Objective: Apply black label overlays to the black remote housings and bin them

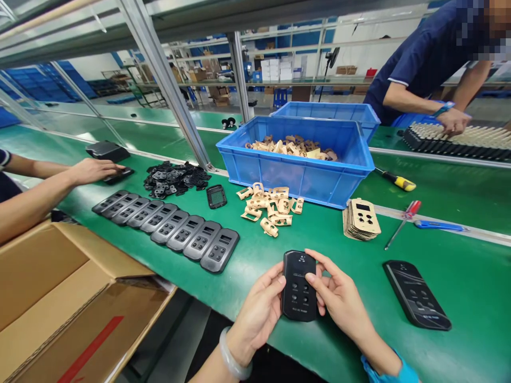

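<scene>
Between my two hands I hold a black handheld device panel [299, 292] with several round buttons and light printing, above the front edge of the green bench. My left hand [261, 306] grips its left side, thumb along the edge. Its right side is held by my right hand [337, 292], with the thumb resting on the front face and the fingers behind. A similar black panel with a glossy face [417, 295] lies to the right. Beyond my hands are curled tan sticker pieces [269, 205], and a stack of flat tan stickers [361, 219] stands further right.
A blue bin [295, 173] of tan scraps stands behind. Several black devices [179, 229] form a row at left, near a pile of black parts [175, 178]. A cardboard box [80, 298], screwdrivers [403, 223] and a blue cutter [439, 226] surround the area. Two co-workers' hands [93, 171] [455, 122] are busy nearby.
</scene>
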{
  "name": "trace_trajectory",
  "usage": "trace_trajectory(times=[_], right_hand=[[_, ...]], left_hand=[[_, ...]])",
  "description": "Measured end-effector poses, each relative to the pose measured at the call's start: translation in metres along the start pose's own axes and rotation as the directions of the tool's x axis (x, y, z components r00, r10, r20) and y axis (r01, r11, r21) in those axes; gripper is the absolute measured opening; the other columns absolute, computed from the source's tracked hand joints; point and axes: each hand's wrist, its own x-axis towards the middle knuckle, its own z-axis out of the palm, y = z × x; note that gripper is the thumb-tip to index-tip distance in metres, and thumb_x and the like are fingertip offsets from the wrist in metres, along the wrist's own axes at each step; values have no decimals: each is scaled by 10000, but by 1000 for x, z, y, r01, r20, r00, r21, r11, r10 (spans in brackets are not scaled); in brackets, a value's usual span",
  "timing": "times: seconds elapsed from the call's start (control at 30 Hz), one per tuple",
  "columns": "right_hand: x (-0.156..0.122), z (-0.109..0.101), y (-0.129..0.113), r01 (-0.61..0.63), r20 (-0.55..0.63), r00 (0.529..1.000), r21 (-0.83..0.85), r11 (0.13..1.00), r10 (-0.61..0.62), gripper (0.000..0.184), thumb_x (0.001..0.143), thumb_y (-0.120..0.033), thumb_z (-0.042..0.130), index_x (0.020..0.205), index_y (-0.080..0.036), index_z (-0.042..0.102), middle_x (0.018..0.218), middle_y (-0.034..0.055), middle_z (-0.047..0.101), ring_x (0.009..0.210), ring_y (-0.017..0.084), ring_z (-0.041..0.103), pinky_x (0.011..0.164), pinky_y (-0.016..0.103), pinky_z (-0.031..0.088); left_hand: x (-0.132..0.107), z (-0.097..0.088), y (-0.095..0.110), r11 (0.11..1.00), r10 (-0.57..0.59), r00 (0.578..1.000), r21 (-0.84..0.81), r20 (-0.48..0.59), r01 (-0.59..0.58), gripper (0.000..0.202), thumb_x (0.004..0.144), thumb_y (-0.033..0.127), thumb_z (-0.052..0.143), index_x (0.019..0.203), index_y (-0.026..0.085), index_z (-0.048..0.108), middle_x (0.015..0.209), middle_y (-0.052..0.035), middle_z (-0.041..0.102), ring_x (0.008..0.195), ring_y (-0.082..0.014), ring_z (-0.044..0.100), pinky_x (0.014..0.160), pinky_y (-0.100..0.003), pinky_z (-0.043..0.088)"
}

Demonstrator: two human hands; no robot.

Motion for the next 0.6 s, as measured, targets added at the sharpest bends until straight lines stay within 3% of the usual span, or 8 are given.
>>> trace_trajectory(times=[0.27, 0.43, 0.6], right_hand=[[0, 0, 4, 13, -39, 999, -41, 999, -14, 516, 838, -419, 652, 1310, -250, 530, 732, -65, 412, 368, 34, 439, 307, 165, 398], [0, 0, 8, 46, -75, 996, -14, 999, -47, 503, 821, -398, 683, 1282, -233, 566, 730, -59, 427, 390, 51, 465, 336, 190, 427], [-1, -3, 15, 184, -93, 976, -154, 971, -199, 448, 860, -343, 647, 1295, -247, 595, 729, -49, 412, 408, 55, 459, 374, 208, 445]], left_hand=[[0, -2, -3, 983, 105, 994, 146, 41, -109, 389, 837, 220, 684, 1222, 213, 634, 1225, -81, 638, 1194, -245, 533, 1005, -325, 425], [1, -5, -2, 977, 69, 992, 194, 108, -89, 455, 873, 256, 640, 1318, 215, 557, 1286, -88, 608, 1204, -261, 534, 1001, -347, 443], [-1, -4, -4, 921, 95, 990, 367, 107, -128, 605, 897, 342, 600, 1446, 219, 377, 1308, -107, 603, 1128, -269, 602, 950, -373, 494]])
